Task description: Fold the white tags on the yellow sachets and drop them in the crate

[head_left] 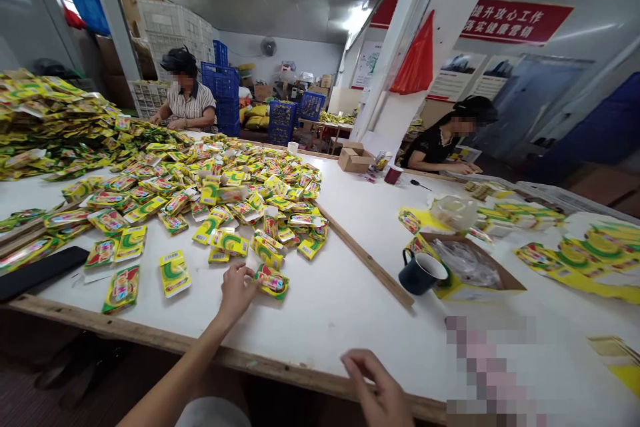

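My left hand (239,290) reaches over the white table, its fingertips closed on the left end of a small green and yellow candy box (273,281). That box lies on the table just in front of a heap of similar boxes (255,197). At the table's front edge is my right hand (377,387), fingers loosely bent and a little apart, with nothing visible in it. Left of my left hand lie a single yellow box (175,273) and another green one (121,288).
A wooden strip (365,257) crosses the white table (320,327). To the right stand a dark mug (423,272) and an open carton (475,267) with clear plastic inside. A dark flat object (45,271) lies at left. Two people (193,103) sit across the table.
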`<move>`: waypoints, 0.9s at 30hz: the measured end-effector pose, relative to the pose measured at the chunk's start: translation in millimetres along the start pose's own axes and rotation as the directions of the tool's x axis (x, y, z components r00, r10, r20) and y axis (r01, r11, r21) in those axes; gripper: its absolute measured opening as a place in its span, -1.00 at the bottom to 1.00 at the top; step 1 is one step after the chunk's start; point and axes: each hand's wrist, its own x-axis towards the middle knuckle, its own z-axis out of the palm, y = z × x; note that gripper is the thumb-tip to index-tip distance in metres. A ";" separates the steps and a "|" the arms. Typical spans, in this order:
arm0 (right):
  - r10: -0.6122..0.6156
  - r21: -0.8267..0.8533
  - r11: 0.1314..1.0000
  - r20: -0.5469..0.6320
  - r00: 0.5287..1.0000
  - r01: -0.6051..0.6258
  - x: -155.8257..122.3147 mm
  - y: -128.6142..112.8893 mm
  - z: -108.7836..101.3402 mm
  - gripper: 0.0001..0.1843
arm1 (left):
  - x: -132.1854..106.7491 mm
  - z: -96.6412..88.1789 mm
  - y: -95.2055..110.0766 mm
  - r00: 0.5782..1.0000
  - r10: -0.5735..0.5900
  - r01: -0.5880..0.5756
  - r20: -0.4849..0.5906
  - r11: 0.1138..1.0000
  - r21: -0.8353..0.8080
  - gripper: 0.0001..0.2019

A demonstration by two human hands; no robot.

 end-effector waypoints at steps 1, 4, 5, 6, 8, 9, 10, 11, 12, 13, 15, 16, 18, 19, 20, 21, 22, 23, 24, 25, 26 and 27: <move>-0.044 0.032 0.999 0.017 0.999 0.044 6.4 -7.9 15.6 -0.73 | -4.4 -5.4 7.0 0.998 0.054 -0.053 0.034 0.998 -0.034 -0.90; -0.155 0.101 0.983 -0.001 0.988 0.154 23.3 -23.8 53.4 -0.79 | -20.5 -21.2 28.9 0.940 0.299 -0.255 0.164 0.935 -0.245 -0.91; -0.174 0.124 0.977 -0.019 0.985 0.175 27.3 -25.4 63.8 -0.78 | -26.4 -24.2 34.6 0.902 0.380 -0.302 0.204 0.894 -0.331 -0.89; -0.181 0.153 0.971 -0.034 0.983 0.184 30.1 -25.1 73.5 -0.76 | -32.3 -25.3 38.7 0.865 0.443 -0.326 0.236 0.853 -0.408 -0.88; -0.161 0.235 0.957 -0.052 0.986 0.168 32.0 -20.1 90.6 -0.75 | -43.8 -21.3 41.5 0.835 0.478 -0.295 0.275 0.808 -0.509 -0.87; -0.136 0.281 0.948 -0.060 0.989 0.147 31.4 -16.2 97.5 -0.76 | -49.3 -16.8 40.4 0.844 0.455 -0.244 0.285 0.798 -0.551 -0.91; -0.109 0.322 0.938 -0.069 0.992 0.126 30.2 -12.0 102.9 -0.77 | -54.4 -11.3 38.3 0.860 0.417 -0.178 0.292 0.783 -0.595 -0.93; -0.086 0.351 0.930 -0.078 0.993 0.108 28.8 -8.0 106.7 -0.78 | -59.1 -5.6 35.9 0.879 0.373 -0.108 0.298 0.763 -0.638 -0.86; -0.071 0.365 0.926 -0.086 0.994 0.098 27.5 -4.7 108.7 -0.79 | -63.4 -0.2 33.5 0.893 0.334 -0.049 0.303 0.739 -0.672 -0.79; -0.066 0.366 0.926 -0.091 0.994 0.095 26.7 -2.2 109.0 -0.79 | -66.9 4.1 31.7 0.900 0.306 -0.008 0.309 0.722 -0.692 -0.76; -0.081 0.340 0.935 -0.068 0.994 0.100 27.8 -0.1 105.7 -0.81 | -71.5 9.2 30.4 0.906 0.287 0.010 0.311 0.720 -0.694 -0.81; -0.096 0.322 0.941 -0.041 0.995 0.104 29.8 -0.3 102.9 -0.81 | -72.4 10.1 30.8 0.905 0.289 0.001 0.312 0.732 -0.681 -0.85; -0.124 0.285 0.952 0.011 0.992 0.116 36.3 -2.4 97.1 -0.82 | -71.8 10.3 32.4 0.900 0.296 -0.015 0.320 0.755 -0.655 -0.86; -0.141 0.267 0.955 0.028 0.990 0.129 40.2 -3.6 94.8 -0.82 | -70.9 10.5 33.1 0.898 0.303 -0.027 0.318 0.762 -0.648 -0.86; -0.161 0.252 0.956 0.038 0.986 0.147 43.9 -4.7 93.3 -0.82 | -69.9 11.1 33.4 0.899 0.313 -0.046 0.307 0.764 -0.643 -0.86; -0.179 0.245 0.956 0.039 0.983 0.164 47.2 -5.5 92.7 -0.81 | -69.3 12.4 33.4 0.901 0.326 -0.071 0.286 0.762 -0.644 -0.86; -0.187 0.249 0.953 0.033 0.982 0.173 49.8 -6.0 92.9 -0.81 | -69.1 14.2 33.0 0.907 0.333 -0.093 0.256 0.753 -0.652 -0.86; -0.183 0.262 0.950 0.020 0.983 0.172 51.4 -6.0 93.7 -0.82 | -69.4 16.4 32.3 0.916 0.333 -0.107 0.223 0.739 -0.666 -0.84; -0.168 0.281 0.946 0.000 0.986 0.162 52.2 -5.6 94.9 -0.83 | -70.1 18.6 31.6 0.924 0.327 -0.110 0.196 0.721 -0.684 -0.82; -0.148 0.300 0.943 -0.019 0.989 0.146 52.2 -5.1 96.0 -0.83 | -71.2 20.4 30.9 0.932 0.316 -0.106 0.177 0.705 -0.701 -0.78; -0.135 0.312 0.940 -0.031 0.990 0.138 51.6 -4.6 96.8 -0.82 | -72.4 21.4 30.4 0.937 0.306 -0.100 0.167 0.694 -0.713 -0.76; -0.140 0.314 0.939 -0.030 0.990 0.142 50.6 -4.3 97.1 -0.82 | -73.5 21.6 30.2 0.938 0.305 -0.098 0.167 0.692 -0.715 -0.75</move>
